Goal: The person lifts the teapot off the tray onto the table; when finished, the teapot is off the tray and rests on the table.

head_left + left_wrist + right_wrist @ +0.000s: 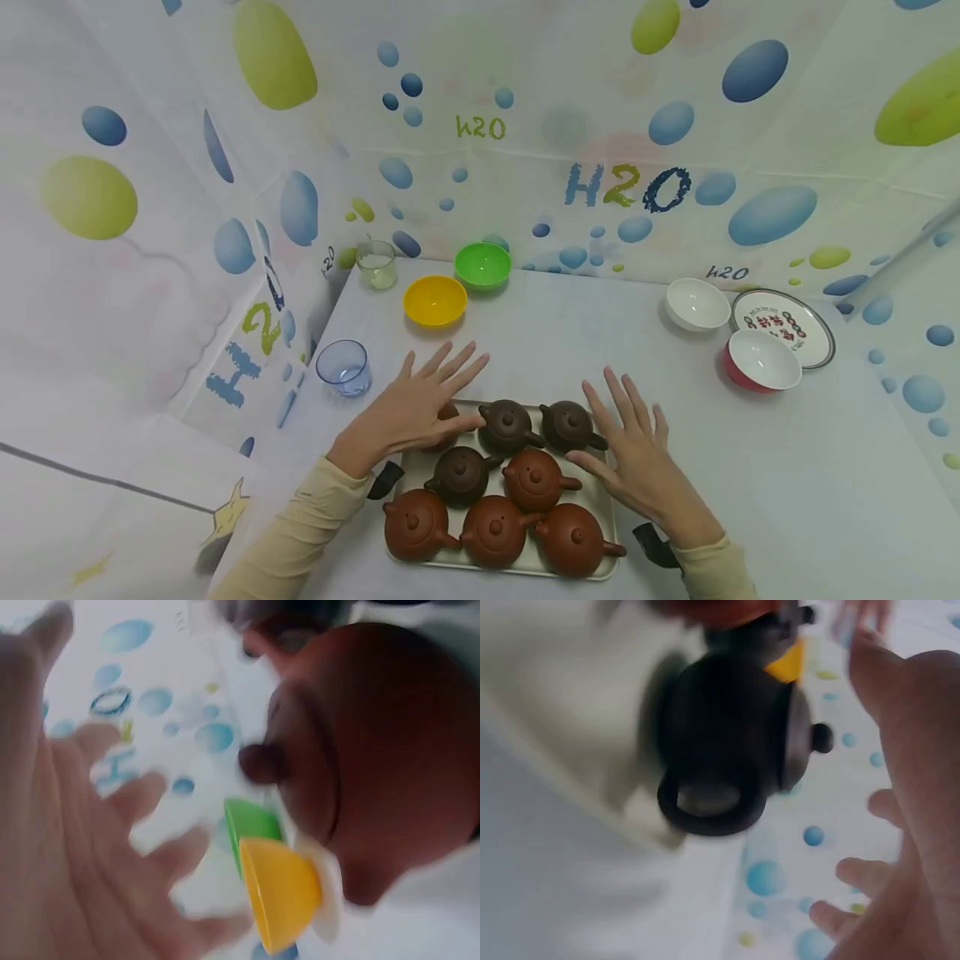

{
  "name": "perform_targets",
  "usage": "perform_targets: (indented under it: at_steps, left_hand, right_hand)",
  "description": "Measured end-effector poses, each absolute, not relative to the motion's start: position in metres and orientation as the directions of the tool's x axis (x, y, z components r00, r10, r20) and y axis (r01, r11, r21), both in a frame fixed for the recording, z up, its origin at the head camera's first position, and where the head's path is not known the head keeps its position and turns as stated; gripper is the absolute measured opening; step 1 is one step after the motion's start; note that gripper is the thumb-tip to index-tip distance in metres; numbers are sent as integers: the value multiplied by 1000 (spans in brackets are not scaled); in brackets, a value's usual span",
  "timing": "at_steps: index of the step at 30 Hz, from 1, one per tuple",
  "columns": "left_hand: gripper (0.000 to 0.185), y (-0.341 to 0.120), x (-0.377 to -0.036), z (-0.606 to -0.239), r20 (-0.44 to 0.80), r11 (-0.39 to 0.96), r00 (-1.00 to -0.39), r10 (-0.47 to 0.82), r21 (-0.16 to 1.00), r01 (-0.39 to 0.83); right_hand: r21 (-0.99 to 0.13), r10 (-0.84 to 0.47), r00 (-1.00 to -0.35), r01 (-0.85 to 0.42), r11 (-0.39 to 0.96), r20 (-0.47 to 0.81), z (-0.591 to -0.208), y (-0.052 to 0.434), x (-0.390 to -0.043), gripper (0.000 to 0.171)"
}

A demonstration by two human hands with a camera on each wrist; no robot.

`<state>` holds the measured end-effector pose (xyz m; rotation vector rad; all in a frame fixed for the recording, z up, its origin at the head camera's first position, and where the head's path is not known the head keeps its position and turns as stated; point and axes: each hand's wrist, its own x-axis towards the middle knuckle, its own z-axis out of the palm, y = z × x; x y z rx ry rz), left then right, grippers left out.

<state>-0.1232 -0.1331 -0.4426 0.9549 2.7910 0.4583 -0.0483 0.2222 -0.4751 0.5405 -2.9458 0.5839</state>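
A pale tray (597, 493) bears several small clay teapots. Three are dark brown, among them the back-right teapot (567, 427) and the back-middle teapot (507, 427); the rest are reddish brown, like the front-middle one (495, 531). My left hand (420, 410) hovers over the tray's back-left corner, fingers spread, partly hiding a reddish teapot (444, 417). At the right edge, my right hand (641, 458) is likewise spread and holds nothing. The left wrist view has a reddish teapot (397, 735) beside the palm; a dark teapot (724, 720) shows near the right hand.
Behind the left hand stand a yellow bowl (435, 302), a green bowl (483, 267), a clear glass (377, 265) and a bluish glass (345, 368). At the back right are a white bowl (697, 305), a red bowl (761, 361) and a patterned plate (813, 333).
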Motion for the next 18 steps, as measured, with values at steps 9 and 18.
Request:
perform_targets:
  at_steps: [9, 18]
  left_hand:
    - [130, -183, -132, -446, -151, 618, -727, 670, 656, 434]
    - [135, -209, -129, -472, -230, 658, -707, 669, 627, 418]
  right_hand:
    - [-729, -140, -982, -189, 658, 128, -483, 236, -58, 83]
    - [-846, -34, -944, 279, 455, -329, -487, 252, -62, 43]
